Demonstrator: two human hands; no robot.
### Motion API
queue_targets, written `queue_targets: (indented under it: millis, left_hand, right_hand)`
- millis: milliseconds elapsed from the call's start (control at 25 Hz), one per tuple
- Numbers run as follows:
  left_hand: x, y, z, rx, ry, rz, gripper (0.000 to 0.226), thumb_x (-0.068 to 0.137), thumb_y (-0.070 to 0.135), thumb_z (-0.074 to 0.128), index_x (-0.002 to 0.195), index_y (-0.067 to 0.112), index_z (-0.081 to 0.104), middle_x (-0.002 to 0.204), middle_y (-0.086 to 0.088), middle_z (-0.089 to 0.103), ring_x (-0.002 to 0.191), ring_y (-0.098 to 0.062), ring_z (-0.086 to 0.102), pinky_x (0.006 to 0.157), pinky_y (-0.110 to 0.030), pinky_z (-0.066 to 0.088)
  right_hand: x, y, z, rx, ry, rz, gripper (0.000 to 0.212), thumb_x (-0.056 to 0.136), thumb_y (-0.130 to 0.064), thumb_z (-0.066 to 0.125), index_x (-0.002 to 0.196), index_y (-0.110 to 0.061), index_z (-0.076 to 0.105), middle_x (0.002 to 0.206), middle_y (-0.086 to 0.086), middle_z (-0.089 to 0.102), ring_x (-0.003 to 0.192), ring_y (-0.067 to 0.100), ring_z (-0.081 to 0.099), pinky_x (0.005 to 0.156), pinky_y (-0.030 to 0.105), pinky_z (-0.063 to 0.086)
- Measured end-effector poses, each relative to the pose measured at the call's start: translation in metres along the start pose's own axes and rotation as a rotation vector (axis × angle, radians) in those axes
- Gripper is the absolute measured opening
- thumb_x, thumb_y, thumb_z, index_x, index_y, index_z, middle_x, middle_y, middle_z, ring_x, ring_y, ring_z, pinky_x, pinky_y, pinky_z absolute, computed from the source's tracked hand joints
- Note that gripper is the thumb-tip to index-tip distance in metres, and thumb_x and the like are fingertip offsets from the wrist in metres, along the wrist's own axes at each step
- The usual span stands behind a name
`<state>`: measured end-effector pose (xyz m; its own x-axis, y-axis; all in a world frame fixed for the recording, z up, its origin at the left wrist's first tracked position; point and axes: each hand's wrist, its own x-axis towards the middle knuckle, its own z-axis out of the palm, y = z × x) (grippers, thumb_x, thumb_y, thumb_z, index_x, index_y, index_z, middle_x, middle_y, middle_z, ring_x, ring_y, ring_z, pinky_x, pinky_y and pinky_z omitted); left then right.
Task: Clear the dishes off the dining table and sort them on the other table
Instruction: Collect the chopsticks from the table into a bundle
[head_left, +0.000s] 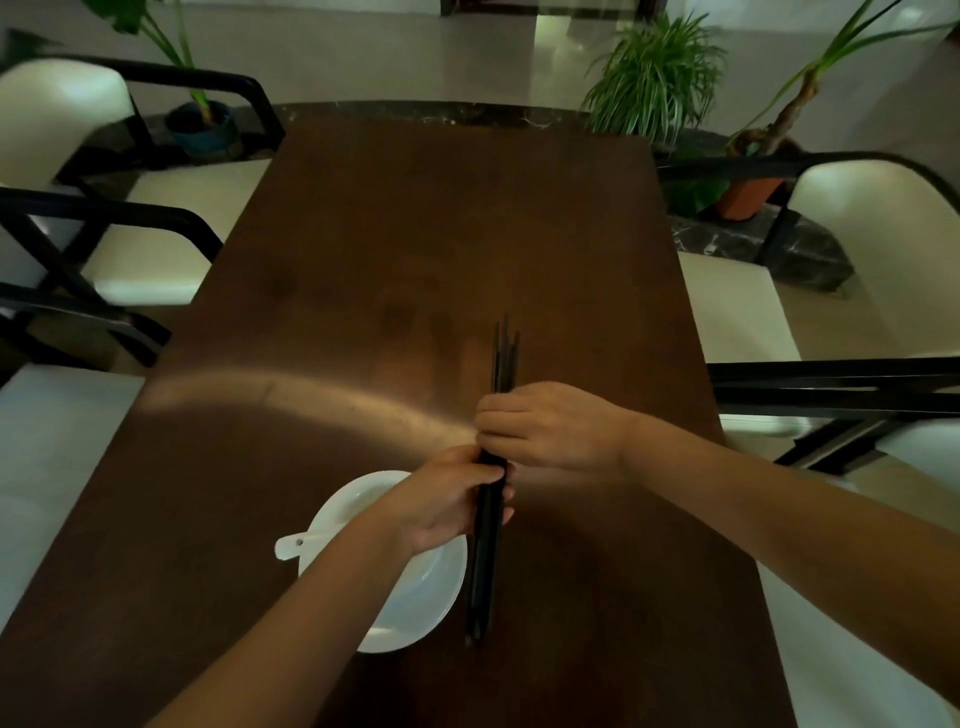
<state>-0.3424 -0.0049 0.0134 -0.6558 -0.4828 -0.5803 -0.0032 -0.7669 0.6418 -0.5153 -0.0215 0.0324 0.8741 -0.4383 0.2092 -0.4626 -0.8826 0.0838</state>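
Note:
A bundle of several black chopsticks (487, 551) is held above the brown dining table (363, 270), pointing away from me. My left hand (447, 499) grips the bundle near its middle. My right hand (550, 426) grips the same bundle just beyond, fingers curled over it; the tips stick out past it. Under my left forearm sits a white plate (431, 587) near the table's front. A white spoon lies on it, its handle (291, 545) poking out over the left rim.
White-cushioned chairs with black frames stand on both sides: left (119, 249) and right (831, 364). Potted plants (654, 78) stand on the floor beyond the table's far end. The far half of the table shows only bare wood.

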Motion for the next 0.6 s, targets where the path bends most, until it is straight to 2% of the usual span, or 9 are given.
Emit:
queue_targets:
  millis: [40,80,120,200,240,280,400,520,600]
  left_hand:
    - [-0.003,-0.003,0.002,-0.003,0.022,0.030,0.017,0.092,-0.002,0.039,0.095,0.008,0.052,0.076,-0.003,0.050,0.067,-0.013,0.050,0.065,-0.028,0.048]
    - [-0.005,-0.006,0.004,-0.004,0.043,0.062,0.019,0.093,-0.004,0.037,0.096,0.008,0.051,0.075,-0.004,0.047,0.066,-0.014,0.047,0.065,-0.028,0.046]
    - [-0.006,-0.009,0.004,0.009,0.062,0.094,0.021,0.093,-0.005,0.035,0.097,0.009,0.050,0.075,-0.004,0.046,0.065,-0.014,0.046,0.066,-0.029,0.043]
    - [-0.009,-0.015,0.006,0.101,0.080,0.138,0.024,0.093,-0.005,0.032,0.096,0.011,0.050,0.075,-0.003,0.045,0.065,-0.014,0.044,0.067,-0.028,0.041]
    - [-0.011,-0.018,0.008,0.181,0.082,0.152,0.026,0.093,-0.005,0.032,0.096,0.012,0.050,0.075,-0.003,0.045,0.066,-0.014,0.044,0.068,-0.028,0.041]
    - [-0.012,-0.022,0.011,0.275,0.081,0.170,0.027,0.093,-0.005,0.031,0.096,0.014,0.049,0.076,-0.002,0.045,0.067,-0.013,0.045,0.068,-0.026,0.042]
    - [-0.011,-0.037,0.020,0.531,0.096,0.295,0.030,0.091,-0.004,0.031,0.096,0.021,0.047,0.080,0.000,0.050,0.077,-0.013,0.053,0.078,-0.022,0.046]
    - [-0.011,-0.059,0.026,0.677,0.135,0.467,0.037,0.093,0.007,0.037,0.103,0.042,0.045,0.097,0.010,0.057,0.097,0.000,0.056,0.093,-0.025,0.045]
    - [-0.014,-0.069,0.027,0.724,0.121,0.517,0.040,0.093,0.020,0.042,0.111,0.055,0.041,0.107,0.024,0.059,0.107,0.006,0.054,0.091,-0.017,0.045]
  right_hand:
    - [0.001,-0.003,0.001,0.104,0.095,0.211,0.021,0.093,-0.011,0.047,0.105,-0.012,0.065,0.104,0.007,0.067,0.098,0.021,0.061,0.078,0.033,0.054]
    - [0.001,-0.006,0.001,0.224,0.199,0.515,0.027,0.092,-0.014,0.049,0.116,-0.016,0.060,0.113,0.005,0.063,0.098,0.016,0.058,0.082,0.031,0.052]
    - [-0.001,-0.009,0.000,0.332,0.282,0.823,0.037,0.091,-0.019,0.051,0.128,-0.018,0.051,0.119,0.002,0.057,0.094,0.011,0.055,0.081,0.025,0.050]
    - [-0.001,-0.015,-0.006,0.840,0.264,1.263,0.052,0.091,-0.034,0.052,0.139,-0.019,0.037,0.116,0.000,0.054,0.077,0.005,0.054,0.065,0.015,0.045]
    - [0.000,-0.020,-0.007,1.103,0.236,1.332,0.052,0.091,-0.036,0.052,0.137,-0.017,0.038,0.107,0.000,0.060,0.069,0.006,0.055,0.057,0.016,0.044]
    - [0.001,-0.025,-0.009,1.201,0.209,1.315,0.046,0.091,-0.034,0.053,0.132,-0.015,0.044,0.097,0.000,0.064,0.066,0.009,0.057,0.054,0.019,0.045]
    - [0.007,-0.049,-0.018,0.975,0.218,1.184,0.013,0.093,-0.026,0.050,0.103,-0.018,0.055,0.080,-0.009,0.063,0.073,0.005,0.061,0.063,0.020,0.047]
    - [0.002,-0.081,-0.029,0.746,0.227,1.071,0.010,0.094,-0.023,0.046,0.089,-0.018,0.053,0.076,-0.015,0.052,0.073,0.007,0.056,0.065,0.020,0.044]
    - [-0.009,-0.100,-0.034,0.718,0.246,1.030,0.008,0.093,-0.023,0.048,0.090,-0.019,0.054,0.078,-0.019,0.048,0.075,0.006,0.055,0.066,0.017,0.045]
